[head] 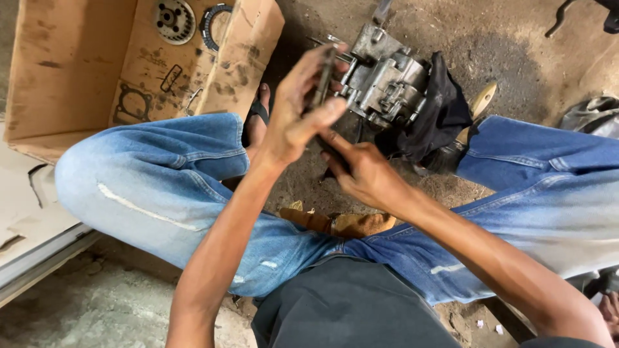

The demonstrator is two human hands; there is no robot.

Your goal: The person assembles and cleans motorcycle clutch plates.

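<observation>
I sit on the ground with my knees spread, in blue jeans. My left hand [303, 109] is raised and closed around a thin dark metal tool [324, 76], its tip near the grey metal engine block [387, 80] that rests on the dirt between my feet. Below it, my right hand [361, 171] has its fingers curled on a small dark part that I cannot make out. A black rag [442, 113] lies draped against the engine's right side.
A flattened cardboard box [84, 64] at the upper left carries a round gear [174, 19], a toothed ring [213, 22] and a gasket [132, 103]. A wooden handle [482, 100] pokes out past the rag. A brown glove [348, 224] lies by my lap.
</observation>
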